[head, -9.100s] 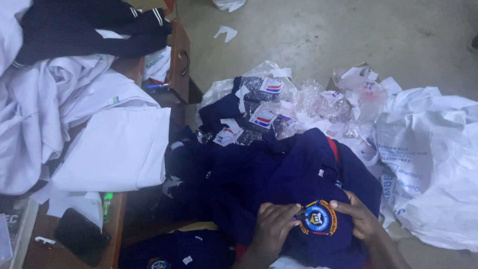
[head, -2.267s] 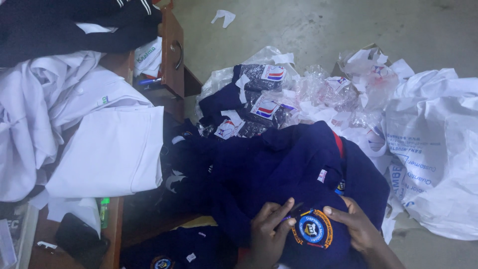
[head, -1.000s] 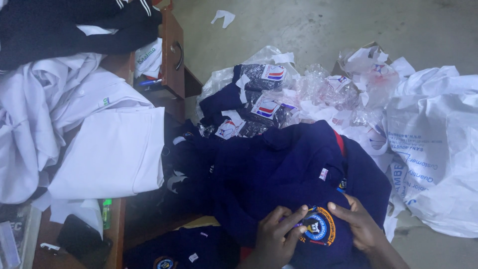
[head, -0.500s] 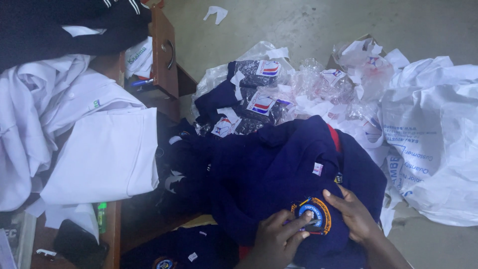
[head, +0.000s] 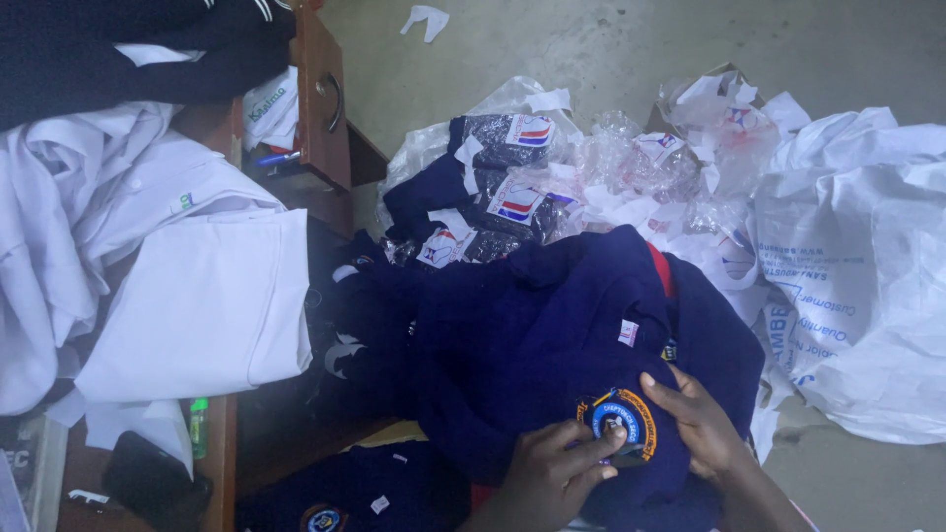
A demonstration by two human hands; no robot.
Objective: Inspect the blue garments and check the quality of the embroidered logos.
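Since half a second ago the round badge has barely been shifted; in the head view it is pinched against the navy garment by the left hand and right hand, fingers curled; packaged garments beyond seem untouched.
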